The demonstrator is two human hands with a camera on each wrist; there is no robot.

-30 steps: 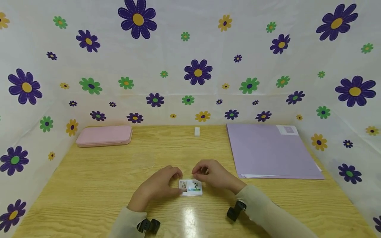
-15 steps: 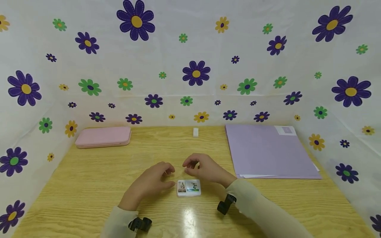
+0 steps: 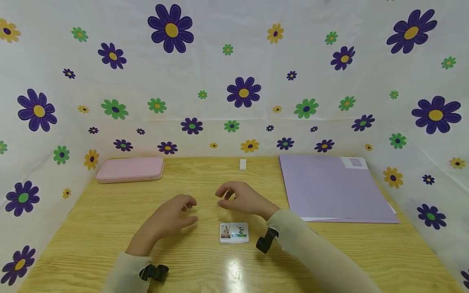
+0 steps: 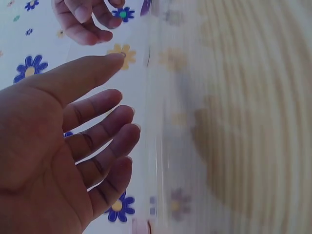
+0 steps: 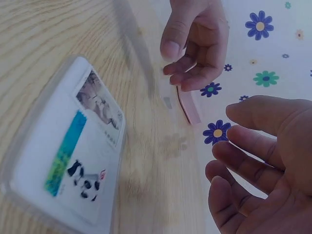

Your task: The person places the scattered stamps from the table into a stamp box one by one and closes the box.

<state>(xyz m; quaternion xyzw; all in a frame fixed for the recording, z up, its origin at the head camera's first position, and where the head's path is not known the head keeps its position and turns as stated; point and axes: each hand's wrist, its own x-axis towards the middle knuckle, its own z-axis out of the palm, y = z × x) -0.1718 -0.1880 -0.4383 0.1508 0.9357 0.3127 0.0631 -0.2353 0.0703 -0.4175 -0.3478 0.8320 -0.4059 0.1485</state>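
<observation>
A white rectangular plastic case (image 3: 234, 233) lies on the yellow wood-grain counter (image 3: 80, 232). Left hand (image 3: 170, 217) and right hand (image 3: 243, 197) hover nearby, fingers wide.

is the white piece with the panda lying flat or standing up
Flat: the white piece rests on the table, its printed face up.

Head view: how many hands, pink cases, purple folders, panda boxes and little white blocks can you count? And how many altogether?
Hands: 2 (left hand, right hand)
Pink case: 1
Purple folder: 1
White box with a panda picture: 1
Little white block: 1
Total: 6
</observation>
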